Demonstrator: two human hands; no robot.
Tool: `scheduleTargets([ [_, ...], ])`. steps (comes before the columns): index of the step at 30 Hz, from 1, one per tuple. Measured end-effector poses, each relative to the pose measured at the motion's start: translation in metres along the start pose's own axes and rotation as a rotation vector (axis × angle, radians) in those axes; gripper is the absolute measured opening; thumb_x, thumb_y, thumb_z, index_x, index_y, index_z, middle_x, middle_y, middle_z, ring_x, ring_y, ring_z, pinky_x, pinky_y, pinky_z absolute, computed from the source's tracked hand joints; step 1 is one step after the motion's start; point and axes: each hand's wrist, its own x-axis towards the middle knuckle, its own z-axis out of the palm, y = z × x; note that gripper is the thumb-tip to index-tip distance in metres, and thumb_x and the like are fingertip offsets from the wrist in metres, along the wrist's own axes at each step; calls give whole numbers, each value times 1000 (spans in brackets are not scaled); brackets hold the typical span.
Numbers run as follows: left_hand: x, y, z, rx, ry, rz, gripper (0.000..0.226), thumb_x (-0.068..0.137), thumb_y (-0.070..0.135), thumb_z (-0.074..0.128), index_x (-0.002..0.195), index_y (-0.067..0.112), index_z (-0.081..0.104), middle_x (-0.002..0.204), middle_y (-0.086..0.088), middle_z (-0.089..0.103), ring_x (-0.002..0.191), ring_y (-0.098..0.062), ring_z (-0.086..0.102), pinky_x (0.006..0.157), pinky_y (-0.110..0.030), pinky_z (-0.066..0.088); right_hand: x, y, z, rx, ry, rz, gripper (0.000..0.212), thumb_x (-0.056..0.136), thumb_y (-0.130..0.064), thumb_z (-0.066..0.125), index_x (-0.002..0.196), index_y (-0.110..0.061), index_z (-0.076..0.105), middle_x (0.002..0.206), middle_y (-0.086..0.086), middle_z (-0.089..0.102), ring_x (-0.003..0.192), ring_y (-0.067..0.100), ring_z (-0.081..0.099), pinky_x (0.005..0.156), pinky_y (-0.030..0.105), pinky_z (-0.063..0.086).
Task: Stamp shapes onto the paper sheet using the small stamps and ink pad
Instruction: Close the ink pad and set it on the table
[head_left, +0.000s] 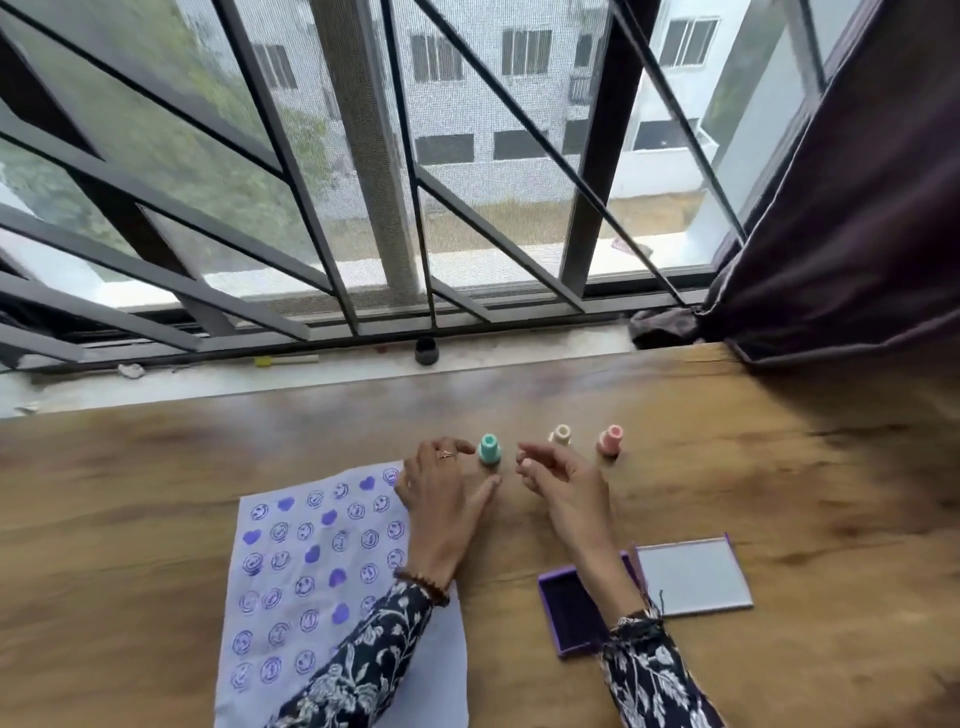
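Purple smileys and hearts fill the white paper sheet (317, 571) as your left hand (441, 499) and right hand (558, 480), fingers loosely spread and empty, flank the upright teal plastic stamp (489, 450); a careless reach could topple it.

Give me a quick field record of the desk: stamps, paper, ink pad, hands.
stamps: teal stamp, cream stamp, pink stamp, all upright on the desk
paper: paper sheet left of centre, covered with purple smileys and hearts
ink pad: ink pad open, lid lying beside it
left hand: left hand empty, fingertip at the teal stamp
right hand: right hand empty
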Motion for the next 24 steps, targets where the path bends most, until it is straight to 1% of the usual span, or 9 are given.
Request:
scheduleTargets([
  [2,-25,0,-2,-25,34,59,33,73,38,70,99,24,55,102,-1,53,103,-23,45,78,-28,21,-21,-3,-14,107,51,22,27,83,-3,62,83,-28,69,87,4,73,79,10,70,73,23,57],
  [4,-56,1,-2,-43,17,135,30,71,37,72,95,26,57,97,2,56,100,-21,49,77,-26,20,-45,-2,-35,117,124,23,26,83,-3,61,82,-26,71,78,-2,72,69,7,68,65,18,57],
  [7,-94,13,5,-33,-82,257,40,69,53,62,100,27,58,105,2,60,109,-17,47,88,-34,30,-80,8,-69,28,266,47,23,83,-6,62,77,-27,70,69,-4,69,58,6,62,56,16,55],
  [9,-106,26,14,10,-175,340,56,68,62,54,111,27,54,119,2,57,123,-18,41,98,-34,26,-95,20,-88,-40,376,81,21,81,-9,65,73,-27,69,68,-4,68,56,12,59,52,17,51],
  [12,-113,51,31,78,-332,461,73,72,65,51,132,28,34,139,3,40,139,-17,17,110,-36,11,-111,36,-112,-153,550,149,17,79,-15,68,69,-28,67,66,-2,67,59,23,62,59,25,48],
  [15,-108,70,49,112,-408,478,82,74,61,53,140,25,21,148,3,27,142,-14,5,112,-39,1,-116,43,-126,-224,635,170,9,77,-10,69,79,-19,67,80,12,69,68,27,63,72,36,52],
  [17,-102,76,58,131,-435,469,82,74,59,55,140,23,20,148,2,26,141,-15,5,113,-40,1,-116,44,-130,-277,638,166,16,75,-6,70,90,-10,67,91,16,66,68,24,60,75,41,53],
  [20,-98,76,65,153,-411,451,74,74,59,54,134,24,29,140,1,33,137,-17,12,109,-42,4,-114,47,-133,-389,584,163,32,74,-7,72,105,-5,65,97,15,61,72,21,56,77,35,46],
  [24,-97,76,66,135,-345,479,60,70,62,53,118,27,43,123,2,41,124,-18,25,102,-37,2,-111,50,-136,-412,530,181,28,76,-9,70,104,-8,66,94,12,57,80,23,56,77,32,44],
])
